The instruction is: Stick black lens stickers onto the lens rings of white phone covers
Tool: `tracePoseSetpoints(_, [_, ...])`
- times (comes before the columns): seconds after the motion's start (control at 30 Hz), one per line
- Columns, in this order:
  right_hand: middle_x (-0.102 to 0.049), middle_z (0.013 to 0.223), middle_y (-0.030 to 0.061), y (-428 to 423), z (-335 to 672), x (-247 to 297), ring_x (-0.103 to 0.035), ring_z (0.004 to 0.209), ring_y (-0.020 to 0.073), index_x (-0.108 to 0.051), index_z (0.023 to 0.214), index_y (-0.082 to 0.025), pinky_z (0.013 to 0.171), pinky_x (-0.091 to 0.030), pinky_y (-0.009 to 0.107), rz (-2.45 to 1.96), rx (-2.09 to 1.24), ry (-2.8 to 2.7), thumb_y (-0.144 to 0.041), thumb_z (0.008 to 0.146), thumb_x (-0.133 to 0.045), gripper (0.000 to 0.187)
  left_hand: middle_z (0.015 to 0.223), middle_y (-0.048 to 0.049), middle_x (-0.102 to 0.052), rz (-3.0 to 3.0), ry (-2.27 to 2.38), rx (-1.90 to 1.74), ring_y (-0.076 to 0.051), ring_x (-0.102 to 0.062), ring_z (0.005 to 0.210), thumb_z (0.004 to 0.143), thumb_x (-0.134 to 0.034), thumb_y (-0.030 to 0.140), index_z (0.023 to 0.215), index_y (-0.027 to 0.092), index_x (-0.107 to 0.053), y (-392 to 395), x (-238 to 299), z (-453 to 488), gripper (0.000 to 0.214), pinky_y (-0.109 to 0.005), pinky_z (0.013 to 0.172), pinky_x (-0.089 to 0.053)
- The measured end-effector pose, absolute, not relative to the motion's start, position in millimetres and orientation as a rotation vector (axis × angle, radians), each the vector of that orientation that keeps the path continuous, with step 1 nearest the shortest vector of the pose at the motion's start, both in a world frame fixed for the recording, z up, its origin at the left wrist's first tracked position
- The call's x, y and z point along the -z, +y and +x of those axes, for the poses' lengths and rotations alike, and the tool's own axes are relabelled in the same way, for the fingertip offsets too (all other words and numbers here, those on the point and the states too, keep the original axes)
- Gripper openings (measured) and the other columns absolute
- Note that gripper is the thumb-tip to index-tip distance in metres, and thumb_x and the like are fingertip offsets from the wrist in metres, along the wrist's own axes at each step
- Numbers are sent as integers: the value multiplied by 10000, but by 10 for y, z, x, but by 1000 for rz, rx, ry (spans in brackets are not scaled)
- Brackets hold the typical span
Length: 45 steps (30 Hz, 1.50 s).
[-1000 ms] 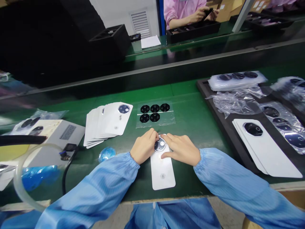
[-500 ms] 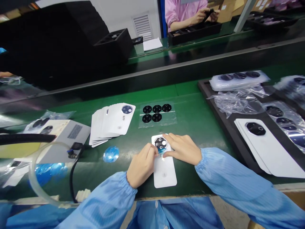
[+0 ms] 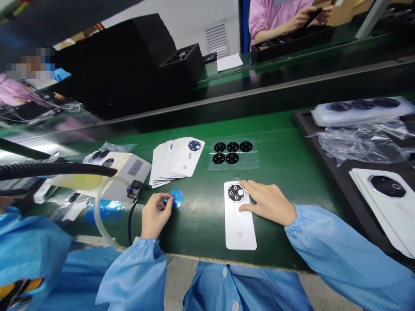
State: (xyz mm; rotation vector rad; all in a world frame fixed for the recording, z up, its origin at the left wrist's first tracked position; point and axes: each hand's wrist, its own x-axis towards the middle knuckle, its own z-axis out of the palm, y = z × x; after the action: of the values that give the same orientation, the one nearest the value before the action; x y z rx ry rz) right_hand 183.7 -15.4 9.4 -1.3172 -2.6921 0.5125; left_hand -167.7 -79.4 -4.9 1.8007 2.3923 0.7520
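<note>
A white phone back cover [image 3: 239,220] lies on the green mat in front of me, with a round black camera ring [image 3: 236,192] at its top. My right hand [image 3: 267,202] rests flat on the cover's upper right, fingertips beside the ring. My left hand [image 3: 154,216] is off to the left, fingers pinched on a small blue film piece [image 3: 175,198] that touches the mat. Behind them lie a fanned stack of white covers [image 3: 177,161] and a clear sheet of black camera rings [image 3: 232,152].
A black tray [image 3: 327,151] at the right holds white covers [image 3: 385,203] and crumpled plastic bags [image 3: 356,142]. A grey box [image 3: 125,172], clear tubing [image 3: 100,216] and a black hose [image 3: 55,169] crowd the left. Across the conveyor a person in pink [image 3: 279,17] works over black trays.
My left hand left the camera ring and swung left to the blue film pile with a peeled film. The right hand stayed on the cover. The view shifted left.
</note>
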Motion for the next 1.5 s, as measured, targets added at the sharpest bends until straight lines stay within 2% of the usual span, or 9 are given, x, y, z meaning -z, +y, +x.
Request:
tracePoseSetpoints(0.2, [-624,1203,120,-140,1829,-80,-640,1018,300,-390,1361,-149,697,-469,355,-1360,-575,-2656,-512,838,-614,675,1045,-75,-513,1871,2314,-812,-188,-549,741,843,-591,385,969,199,-602,-797,-93,-1417,225,-329,653,-496])
tracePoseSetpoints(0.33, [-633,1178,116,-125,1825,-86,-635,1023,306,-405,1327,-166,711,-456,356,-1378,-624,-2618,-525,805,-640,676,1142,-77,-600,2066,1759,-704,-227,-577,1062,893,-569,374,1155,227,-542,-619,-105,-853,301,-373,900,-486])
tracePoseSetpoints(0.5, [-665,1033,64,-134,1821,-146,-666,874,281,-477,1122,-194,620,-415,312,-1404,-688,-2539,-557,717,-711,592,1397,-104,-506,2095,1251,-565,-317,-435,1292,602,-845,460,1354,260,-460,-297,-96,-342,868,-506,1105,-283])
tracePoseSetpoints(0.7, [-638,1106,52,-126,1855,-138,-654,916,269,-452,1166,-227,663,-437,314,-1359,-805,-2374,-521,656,-774,672,1220,-102,-551,1727,1178,-747,-266,-590,1101,682,-796,391,1360,250,-438,-271,-21,-325,780,-454,957,-475])
tracePoseSetpoints(0.83, [-641,1030,25,-36,1914,-66,-637,881,214,-401,1270,-266,699,-470,301,-1339,-908,-2186,-560,734,-693,678,1160,-103,-628,1326,1267,-984,-221,-692,919,747,-735,401,1391,240,-326,-568,22,-440,780,-364,796,-569])
tracePoseSetpoints(0.97, [-577,777,-4,59,1944,5,-544,632,158,-513,1139,-234,582,-442,272,-1343,-938,-1996,-581,841,-542,458,805,-56,-720,988,1481,-1248,-169,-692,659,837,-643,419,1146,161,-526,-1198,-51,-755,419,-242,586,-550])
tracePoseSetpoints(1.13, [-563,731,2,104,1934,19,-500,596,154,-604,1023,-235,551,-405,273,-1404,-950,-1820,-569,802,-594,401,658,23,-706,320,1874,-1658,-156,-649,488,672,-795,387,1280,188,-488,-2129,-211,-1307,710,-212,469,-508])
tracePoseSetpoints(1.33, [-675,939,74,99,1938,-44,-620,761,233,-658,969,-272,609,-457,322,-1502,-967,-1765,-546,732,-664,363,543,29,-674,-248,2249,-1742,-107,-572,371,811,-623,127,1242,119,-582,-2656,-385,-1876,432,-163,385,-425])
tracePoseSetpoints(1.5, [-730,955,54,225,2060,125,-686,746,277,-710,917,-388,552,-474,356,-1475,-798,-1847,-484,675,-741,262,529,50,-628,-389,2309,-1799,-85,-547,386,867,-603,107,1074,101,-649,-2736,-439,-2198,212,-177,426,-434])
